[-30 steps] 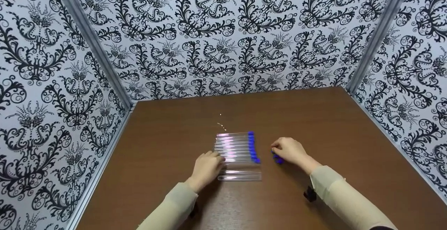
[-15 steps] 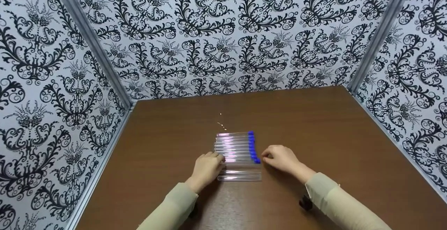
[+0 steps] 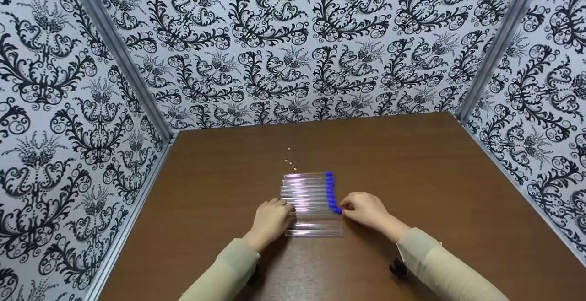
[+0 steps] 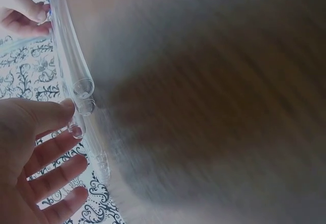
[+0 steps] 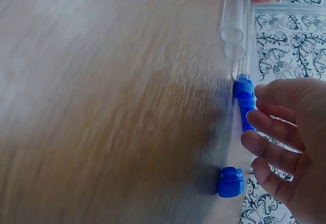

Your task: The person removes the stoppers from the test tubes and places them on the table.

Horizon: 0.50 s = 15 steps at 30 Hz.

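Note:
Clear test tubes point(image 3: 304, 191) lie side by side on the table, their blue caps point(image 3: 329, 189) lined up at the right. My left hand point(image 3: 270, 221) holds the rounded end of the nearest tube in that row point(image 4: 76, 131) between thumb and index finger. At its other end, my right hand point(image 3: 367, 208) pinches a blue cap point(image 5: 243, 88) with thumb and index finger at the tube mouth, the other fingers loosely bent. Nearer to me lie two tubes without caps point(image 3: 316, 233), their open mouths showing in the right wrist view.
Loose blue caps point(image 5: 231, 182) stand on the brown table point(image 3: 219, 168) by the right hand, hidden behind it in the head view. Small bright specks point(image 3: 290, 163) show beyond the tubes. Patterned walls point(image 3: 284, 63) enclose the table at the back and sides.
My right hand has moved left from the loose caps to the end of the nearest row tube, bringing a blue cap there. The left hand has stayed on its tube.

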Each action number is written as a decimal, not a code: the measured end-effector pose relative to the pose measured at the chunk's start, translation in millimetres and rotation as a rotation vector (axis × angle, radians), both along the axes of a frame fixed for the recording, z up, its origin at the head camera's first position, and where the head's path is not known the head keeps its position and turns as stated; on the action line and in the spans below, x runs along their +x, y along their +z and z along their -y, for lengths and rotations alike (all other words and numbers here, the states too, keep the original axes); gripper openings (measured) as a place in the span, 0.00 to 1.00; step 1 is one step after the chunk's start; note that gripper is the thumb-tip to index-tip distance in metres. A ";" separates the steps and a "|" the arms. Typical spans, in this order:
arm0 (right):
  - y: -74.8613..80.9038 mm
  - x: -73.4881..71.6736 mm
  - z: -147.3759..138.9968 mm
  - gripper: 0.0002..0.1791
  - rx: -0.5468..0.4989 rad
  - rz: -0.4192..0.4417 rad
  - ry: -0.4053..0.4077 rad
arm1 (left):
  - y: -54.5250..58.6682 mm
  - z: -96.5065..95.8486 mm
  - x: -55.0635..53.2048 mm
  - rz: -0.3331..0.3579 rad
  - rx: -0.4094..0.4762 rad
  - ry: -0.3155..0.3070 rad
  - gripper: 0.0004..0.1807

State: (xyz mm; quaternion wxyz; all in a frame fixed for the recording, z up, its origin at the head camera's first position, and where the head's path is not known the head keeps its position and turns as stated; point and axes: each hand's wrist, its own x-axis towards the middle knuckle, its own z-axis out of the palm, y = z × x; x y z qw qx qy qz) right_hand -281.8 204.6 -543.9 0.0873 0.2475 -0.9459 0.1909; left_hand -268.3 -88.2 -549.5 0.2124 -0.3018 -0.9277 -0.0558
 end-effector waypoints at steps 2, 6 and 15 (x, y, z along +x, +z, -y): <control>-0.2 0.2 1.1 0.08 0.003 0.012 -0.011 | 1.7 -0.4 0.5 0.041 -0.015 0.011 0.05; -0.4 -0.2 2.7 0.08 0.001 0.033 -0.028 | 3.5 -1.3 0.1 0.069 -0.049 0.030 0.07; -5.0 -3.3 3.8 0.09 0.036 0.043 -0.037 | 2.8 -3.5 -2.3 0.036 -0.062 0.032 0.05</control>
